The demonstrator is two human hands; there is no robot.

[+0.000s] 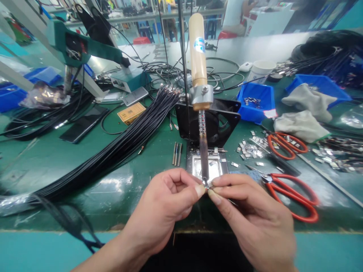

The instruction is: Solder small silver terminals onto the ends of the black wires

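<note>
Together, left fingers [199,190] and right fingers [216,198] pinch a small part [207,186] near the iron [203,132].

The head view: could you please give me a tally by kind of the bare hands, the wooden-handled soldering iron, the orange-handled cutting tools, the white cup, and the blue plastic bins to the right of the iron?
Bare hands: 2
Wooden-handled soldering iron: 1
Orange-handled cutting tools: 2
White cup: 1
Blue plastic bins: 2
Total: 8

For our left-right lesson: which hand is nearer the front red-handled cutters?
Right. The right hand is just left of the cutters; the left hand lies farther left.
</note>
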